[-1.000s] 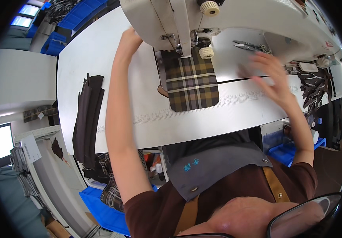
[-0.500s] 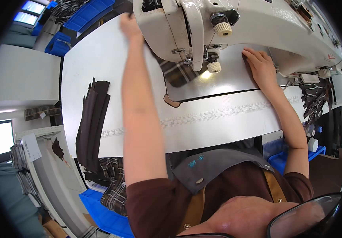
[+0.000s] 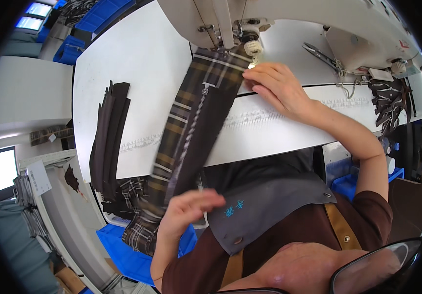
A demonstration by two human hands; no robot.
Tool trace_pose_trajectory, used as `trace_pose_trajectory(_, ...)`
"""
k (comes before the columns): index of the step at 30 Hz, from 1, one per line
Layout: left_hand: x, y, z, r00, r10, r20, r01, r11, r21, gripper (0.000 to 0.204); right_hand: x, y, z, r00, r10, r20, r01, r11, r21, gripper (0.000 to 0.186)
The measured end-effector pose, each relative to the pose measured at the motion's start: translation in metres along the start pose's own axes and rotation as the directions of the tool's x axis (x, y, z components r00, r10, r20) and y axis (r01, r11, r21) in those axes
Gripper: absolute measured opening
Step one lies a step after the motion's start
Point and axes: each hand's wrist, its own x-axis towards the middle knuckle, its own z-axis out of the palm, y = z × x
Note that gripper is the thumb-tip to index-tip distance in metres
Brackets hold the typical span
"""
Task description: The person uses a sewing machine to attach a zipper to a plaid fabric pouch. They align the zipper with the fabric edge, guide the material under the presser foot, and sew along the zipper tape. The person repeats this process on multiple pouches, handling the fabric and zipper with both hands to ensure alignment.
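Low in the frame I see my left hand (image 3: pixel 187 211) with fingers loosely open, blurred, just beside the lower end of the long brown plaid fabric strip with a metal zipper down its middle (image 3: pixel 191 132); it grips nothing that I can make out. The strip runs up across the white worktop (image 3: pixel 137 73) to the cream sewing machine (image 3: pixel 279 19) at top centre. My right hand (image 3: pixel 277 88) presses flat on its upper end. I judge it soft, light and floppy, best pinched at the edges beside the zipper.
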Motion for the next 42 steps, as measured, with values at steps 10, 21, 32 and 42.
trace_pose_trajectory(10,0.106,-0.008,0.009,0.831,0.354,0.428,-0.249,-0.452,0.857,0.09,0.016,0.021,0.026,0.999,0.039,-0.009,-0.04,0.965,-0.258,0.042)
trace_pose_trajectory(21,0.11,-0.024,0.014,0.686,0.625,0.371,-0.304,-0.217,0.928,0.064,0.049,-0.02,0.014,0.745,-0.562,0.36,0.616,0.786,-0.047,0.02)
trace_pose_trajectory(32,0.112,0.026,0.003,0.813,0.409,0.415,-0.346,-0.234,0.909,0.028,0.062,-0.032,0.006,0.7,-0.516,0.494,0.64,0.76,-0.113,0.009)
trace_pose_trajectory(42,0.206,0.09,-0.012,0.614,0.474,0.631,-0.508,-0.374,0.776,0.028,0.026,-0.02,0.02,0.868,-0.46,0.187,0.478,0.876,-0.066,0.012)
